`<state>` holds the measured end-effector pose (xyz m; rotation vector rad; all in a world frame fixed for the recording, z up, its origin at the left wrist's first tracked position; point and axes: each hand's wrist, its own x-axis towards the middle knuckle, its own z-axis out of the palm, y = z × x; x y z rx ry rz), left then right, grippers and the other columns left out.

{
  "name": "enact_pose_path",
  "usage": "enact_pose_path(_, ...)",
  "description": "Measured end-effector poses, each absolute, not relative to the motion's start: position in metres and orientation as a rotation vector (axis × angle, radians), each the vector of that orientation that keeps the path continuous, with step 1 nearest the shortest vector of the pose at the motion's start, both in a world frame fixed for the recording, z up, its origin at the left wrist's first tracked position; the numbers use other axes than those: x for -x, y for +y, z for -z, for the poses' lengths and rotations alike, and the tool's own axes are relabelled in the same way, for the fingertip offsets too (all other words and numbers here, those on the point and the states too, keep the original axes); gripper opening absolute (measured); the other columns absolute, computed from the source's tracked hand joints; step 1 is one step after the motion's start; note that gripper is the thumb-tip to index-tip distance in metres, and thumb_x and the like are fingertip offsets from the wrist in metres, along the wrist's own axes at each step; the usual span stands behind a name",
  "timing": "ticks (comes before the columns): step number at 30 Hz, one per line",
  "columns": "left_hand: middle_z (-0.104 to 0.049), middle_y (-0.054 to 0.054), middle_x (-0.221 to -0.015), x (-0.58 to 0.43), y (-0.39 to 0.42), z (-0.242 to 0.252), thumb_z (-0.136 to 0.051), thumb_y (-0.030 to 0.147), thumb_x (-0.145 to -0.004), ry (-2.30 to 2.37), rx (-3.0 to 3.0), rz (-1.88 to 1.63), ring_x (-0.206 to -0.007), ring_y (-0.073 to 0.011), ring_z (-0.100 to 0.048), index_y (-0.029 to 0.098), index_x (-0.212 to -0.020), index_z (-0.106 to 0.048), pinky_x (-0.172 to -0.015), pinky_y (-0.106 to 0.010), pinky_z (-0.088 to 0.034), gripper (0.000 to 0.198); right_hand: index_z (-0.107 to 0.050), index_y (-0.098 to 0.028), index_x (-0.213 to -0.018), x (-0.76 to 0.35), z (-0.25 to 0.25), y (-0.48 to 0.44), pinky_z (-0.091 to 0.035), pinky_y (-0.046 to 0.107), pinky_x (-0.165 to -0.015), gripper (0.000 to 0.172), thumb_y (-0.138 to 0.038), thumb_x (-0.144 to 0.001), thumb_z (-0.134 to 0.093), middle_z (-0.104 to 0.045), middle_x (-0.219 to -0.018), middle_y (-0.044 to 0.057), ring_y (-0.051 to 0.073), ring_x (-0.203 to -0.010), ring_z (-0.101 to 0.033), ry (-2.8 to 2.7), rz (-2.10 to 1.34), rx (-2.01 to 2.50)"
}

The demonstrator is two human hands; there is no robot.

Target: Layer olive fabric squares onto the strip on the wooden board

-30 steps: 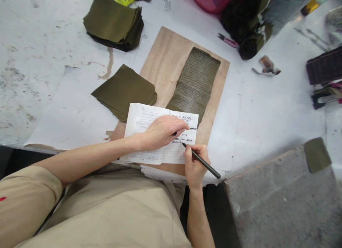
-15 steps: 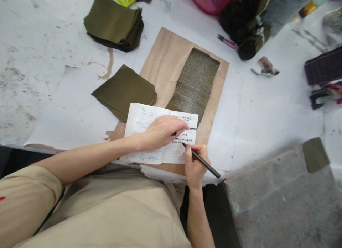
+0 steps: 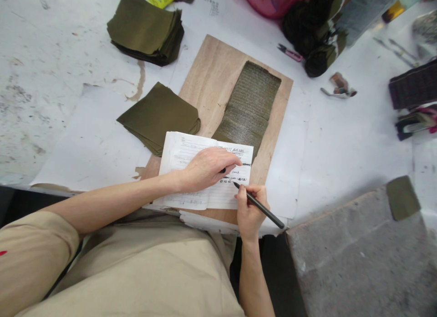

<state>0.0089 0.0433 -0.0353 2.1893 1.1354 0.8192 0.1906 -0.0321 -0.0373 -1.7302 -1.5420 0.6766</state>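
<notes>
Head view: the right hand point(image 3: 250, 210) is clenched around a black pen point(image 3: 259, 205), its tip set on the lower right page of an open notebook point(image 3: 191, 171). The left hand point(image 3: 208, 168) lies flat on the notebook with fingers spread loosely, pressing the pages down and grasping nothing. The notebook rests on the near end of a wooden board point(image 3: 208, 80), which lies on a white table point(image 3: 51, 80). The step in hand looks like writing a line of notes just under the lines already on the page. The next stroke calls for the left hand to keep the pages steady while the pen tip travels along the ruled line.

On the board, just beyond the notebook, lies a rough grey-green strip point(image 3: 251, 105). To the left, a small pile of olive cloth squares point(image 3: 159, 114) touches the board's edge; a thicker pile point(image 3: 145, 30) sits farther off. Pink snips point(image 3: 290, 53) lie at far right of the board. A grey slab point(image 3: 362, 258) stands near right.
</notes>
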Motion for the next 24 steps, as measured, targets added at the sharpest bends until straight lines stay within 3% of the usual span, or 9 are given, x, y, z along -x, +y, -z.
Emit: enact_pose_path(24,-0.071,-0.003,-0.096,-0.0087,0.0439,0.035,-0.045,0.016,-0.095,1.141,-2.187,-0.799,-0.089,-0.0182,-0.065,0.018,-0.104,-0.064,-0.081,-0.031,-0.048,0.021,-0.052,-0.02,-0.079,-0.1898,0.0356,-0.0313,-0.043,0.023,-0.057,0.016,-0.031,-0.089,-0.06,-0.056,-0.065,-0.005,0.01,-0.056,-0.055,-1.55,-0.677,1.726)
